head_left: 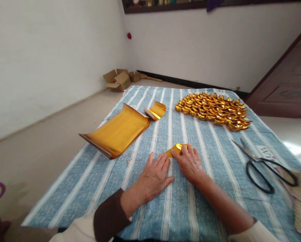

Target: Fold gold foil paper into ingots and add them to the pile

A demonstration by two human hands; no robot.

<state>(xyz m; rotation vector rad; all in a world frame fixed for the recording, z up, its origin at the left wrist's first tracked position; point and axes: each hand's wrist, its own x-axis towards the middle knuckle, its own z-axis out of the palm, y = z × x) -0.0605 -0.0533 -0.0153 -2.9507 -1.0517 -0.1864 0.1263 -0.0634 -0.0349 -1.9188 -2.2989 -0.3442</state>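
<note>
On the near half of the striped blue cloth (pixel 205 188), both hands lay palm down, close together, forearms coming in from the bottom edge. The left hand (pixel 154 176) rested flat with its fingers spread and straight, gripping nothing, its fingertips just short of the folded gold paper (pixel 177 149). The right hand (pixel 190 164) pressed down on the near edge of that paper with its fingers extended, not closed around it; most of the small piece showed beyond the fingertips, lying flat on the cloth. To the left, well apart, sat a stack of gold sheets (pixel 117 132) with curled edges, and beyond it a small curled gold sheet (pixel 156 111). A heap of folded gold pieces (pixel 213 109) lay farther back on the right. Black-handled scissors (pixel 262 164) lay at the right edge of the cloth.
</note>
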